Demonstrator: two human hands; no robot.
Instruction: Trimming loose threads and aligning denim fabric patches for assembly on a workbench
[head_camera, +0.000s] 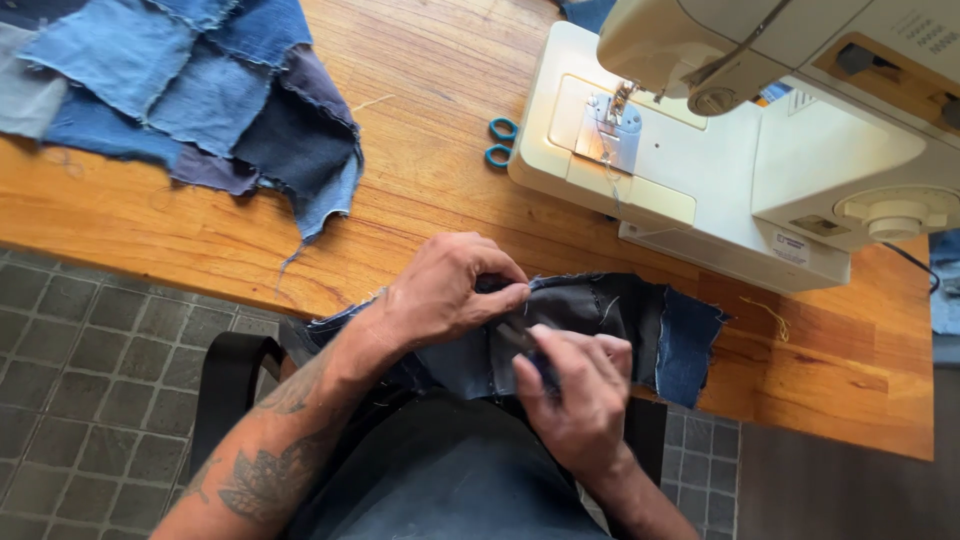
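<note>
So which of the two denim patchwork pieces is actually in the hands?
The dark grey-and-navy denim patchwork strip at the table's near edge, pinched by the left hand and right hand. The larger blue denim patchwork lies untouched far left.

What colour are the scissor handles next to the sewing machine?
Teal blue scissor handles, seen in the head view, beside the cream sewing machine.

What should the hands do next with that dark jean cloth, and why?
Probably lift the dark denim piece up onto the sewing machine bed. Both the left hand and the right hand pinch it at the table edge, as if lining up its edges, and the machine's needle area sits bare.
</note>
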